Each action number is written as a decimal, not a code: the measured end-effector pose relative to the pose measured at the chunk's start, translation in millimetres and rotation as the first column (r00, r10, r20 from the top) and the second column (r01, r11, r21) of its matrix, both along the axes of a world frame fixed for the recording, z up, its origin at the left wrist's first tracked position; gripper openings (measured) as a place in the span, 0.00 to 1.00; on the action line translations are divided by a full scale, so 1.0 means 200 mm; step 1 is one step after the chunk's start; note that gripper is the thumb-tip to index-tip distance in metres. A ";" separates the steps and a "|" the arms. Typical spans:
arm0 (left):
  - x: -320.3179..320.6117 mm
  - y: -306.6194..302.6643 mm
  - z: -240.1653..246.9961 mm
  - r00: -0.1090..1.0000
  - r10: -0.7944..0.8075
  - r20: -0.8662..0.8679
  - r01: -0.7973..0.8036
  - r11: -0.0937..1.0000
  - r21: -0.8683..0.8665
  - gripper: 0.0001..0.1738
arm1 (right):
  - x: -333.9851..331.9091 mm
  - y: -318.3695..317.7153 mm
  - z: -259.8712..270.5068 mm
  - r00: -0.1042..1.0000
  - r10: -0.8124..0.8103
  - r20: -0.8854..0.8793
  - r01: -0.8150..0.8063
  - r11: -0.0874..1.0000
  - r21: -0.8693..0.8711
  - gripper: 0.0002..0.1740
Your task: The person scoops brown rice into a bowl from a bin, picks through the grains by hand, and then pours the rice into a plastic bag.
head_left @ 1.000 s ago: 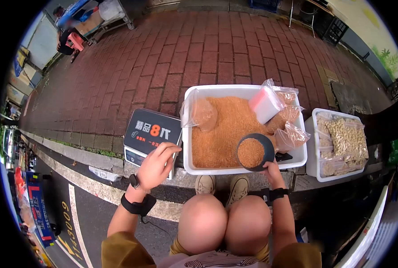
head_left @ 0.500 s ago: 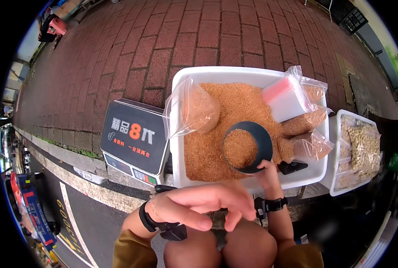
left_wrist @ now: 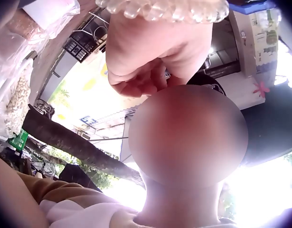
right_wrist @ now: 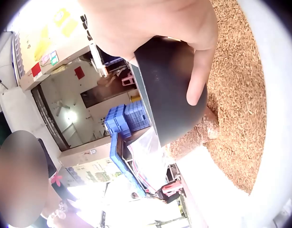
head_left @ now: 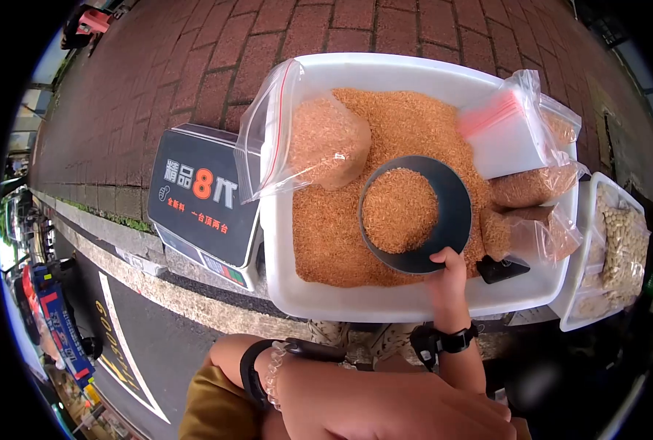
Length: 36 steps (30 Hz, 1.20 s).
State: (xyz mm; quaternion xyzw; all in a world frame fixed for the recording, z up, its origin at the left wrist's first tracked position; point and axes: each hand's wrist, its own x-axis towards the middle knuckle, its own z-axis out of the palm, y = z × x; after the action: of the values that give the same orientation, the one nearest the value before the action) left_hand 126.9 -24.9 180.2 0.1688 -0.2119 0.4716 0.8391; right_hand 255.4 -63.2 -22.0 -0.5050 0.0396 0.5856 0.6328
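My right hand (head_left: 447, 282) grips the near right rim of a dark grey bowl (head_left: 451, 198), thumb over the edge. Small orange-brown grains (head_left: 400, 209) are heaped on the bowl's left side. In the right wrist view a finger lies along the dark outside of the bowl (right_wrist: 169, 90). Beneath it, more loose grains (head_left: 414, 117) fill a white tub (head_left: 407, 308). My left hand (head_left: 414, 411) is raised near my head at the bottom of the head view. The left wrist view shows that hand (left_wrist: 155, 57) loosely curled, nothing visible in its fingers, beside the blurred face.
A part-filled zip bag (head_left: 326, 147) leans inside the tub's left end. Empty zip bags (head_left: 506, 136), filled bags (head_left: 532, 187) and a black phone-like object (head_left: 502, 270) lie at its right. Left stands a scale (head_left: 202, 194); right, a tub of bagged pale pieces (head_left: 623, 246).
My left hand has moved from beside the scale, across my lap and up toward my head. The right hand keeps hold of the bowl over the grains. The head view has come closer to the tub.
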 end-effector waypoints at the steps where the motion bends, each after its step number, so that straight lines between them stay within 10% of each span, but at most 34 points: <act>1: -0.01 0.00 0.00 0.996 0.026 -0.082 -0.028 0.999 -0.024 0.04 | -0.01 0.02 0.02 1.000 -0.015 0.009 0.015 0.999 0.029 0.23; 5: 0.06 0.04 0.00 0.986 0.163 0.032 -0.166 0.981 0.103 0.03 | -0.02 0.01 0.04 0.998 -0.046 0.029 0.045 0.998 0.047 0.23; 8: 0.02 0.03 0.10 0.985 -0.095 -0.144 0.065 0.977 -0.204 0.03 | -0.02 0.01 0.03 0.999 -0.011 -0.045 0.014 0.998 0.060 0.23; 14: 0.02 0.16 0.01 1.000 0.002 0.025 -0.008 0.976 0.218 0.05 | -0.01 0.01 0.02 0.991 -0.051 -0.122 0.061 0.995 0.080 0.20; 16: -0.15 0.27 -0.02 0.983 -0.167 -0.077 0.184 0.916 0.356 0.09 | -0.02 0.05 0.06 0.967 -0.030 -0.254 0.054 0.995 0.087 0.28; 17: -0.18 0.31 -0.02 0.954 0.058 -0.294 0.068 0.914 0.400 0.06 | -0.03 0.08 0.09 0.960 -0.012 -0.280 0.051 0.990 0.131 0.27; 21: -0.25 0.38 -0.25 0.098 0.695 -0.712 -0.130 0.719 0.683 0.08 | -0.09 0.22 0.18 0.971 -0.029 -0.238 0.093 0.960 0.264 0.24; 24: -0.27 0.34 -0.62 -0.131 0.670 -0.731 -0.166 0.712 0.682 0.20 | -0.08 0.23 0.12 0.985 -0.072 -0.154 0.120 0.936 0.331 0.27; 30: -0.22 0.28 -0.89 0.373 0.174 -0.911 -0.192 0.976 0.108 0.44 | -0.10 0.21 0.13 0.999 -0.052 0.011 0.045 0.937 0.345 0.28; 36: -0.24 0.30 -0.88 0.330 0.077 -0.941 -0.194 0.981 0.012 0.49 | -0.12 0.22 0.12 0.989 0.008 0.148 -0.049 0.961 0.273 0.27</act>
State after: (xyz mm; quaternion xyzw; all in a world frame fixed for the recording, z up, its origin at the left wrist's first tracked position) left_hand 78.2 34.9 4.8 0.3823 0.3461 0.3680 0.7737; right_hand 230.6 -19.5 1.7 -0.4536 -0.0959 0.5563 0.6896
